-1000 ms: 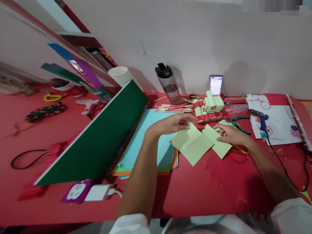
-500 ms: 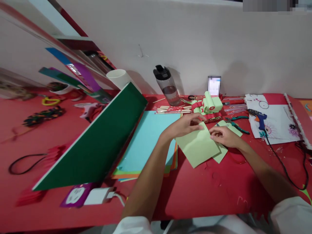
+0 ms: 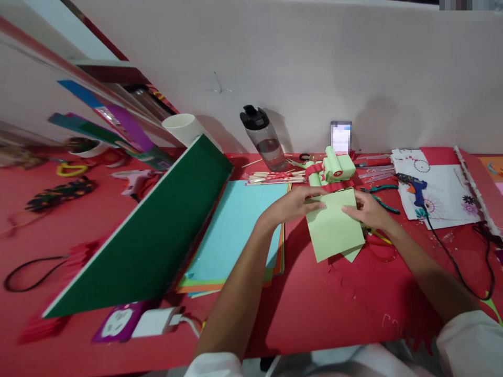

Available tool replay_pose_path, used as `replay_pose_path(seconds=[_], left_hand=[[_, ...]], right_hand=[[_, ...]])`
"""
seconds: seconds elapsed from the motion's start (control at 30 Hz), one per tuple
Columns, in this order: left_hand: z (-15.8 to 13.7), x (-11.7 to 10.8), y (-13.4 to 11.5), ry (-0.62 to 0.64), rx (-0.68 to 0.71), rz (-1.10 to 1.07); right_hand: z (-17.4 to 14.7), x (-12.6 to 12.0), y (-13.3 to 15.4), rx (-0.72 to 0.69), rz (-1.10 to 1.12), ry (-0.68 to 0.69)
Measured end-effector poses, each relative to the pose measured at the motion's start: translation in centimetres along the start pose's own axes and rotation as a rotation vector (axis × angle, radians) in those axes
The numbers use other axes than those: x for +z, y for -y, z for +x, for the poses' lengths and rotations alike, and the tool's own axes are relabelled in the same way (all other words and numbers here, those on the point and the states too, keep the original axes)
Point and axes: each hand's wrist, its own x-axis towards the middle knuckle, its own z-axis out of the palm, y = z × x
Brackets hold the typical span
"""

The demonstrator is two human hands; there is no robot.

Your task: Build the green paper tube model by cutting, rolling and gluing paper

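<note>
I hold a light green paper sheet (image 3: 335, 226) over the red table (image 3: 314, 309), my left hand (image 3: 293, 203) pinching its upper left edge and my right hand (image 3: 365, 209) closed on its upper right edge with fingertips on the paper. Just beyond it sits a bundle of green paper rolls (image 3: 332, 170) banded in red. Farther back, a clear water bottle (image 3: 264, 140) with a black lid holds some water, and a white cup (image 3: 184, 128) lies tipped; I cannot see inside.
</note>
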Motion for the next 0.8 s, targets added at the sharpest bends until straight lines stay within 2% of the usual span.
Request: replay_pose_path(seconds=[0.2,0.4,0.57,0.8], left_hand=[[-0.2,0.0,-0.4,-0.043,0.045,-0.066],[-0.2,0.3,-0.8,-0.023,0.018,-0.153],[0.4,1.5,-0.9,-0.071,0.002,-0.128],[1.2,2.6,-0.6,-0.209,-0.017,-0.011]], right_hand=[[0.2,-1.0,0.4,-0.096,-0.110,-0.173],[-0.1,-1.8,1.3,-0.260,-0.080,-0.203],[-0.2,-1.7,1.1,-0.301,-0.095,-0.241],[0.0,-2.0,0.5,-0.300,-0.151,-0.238]])
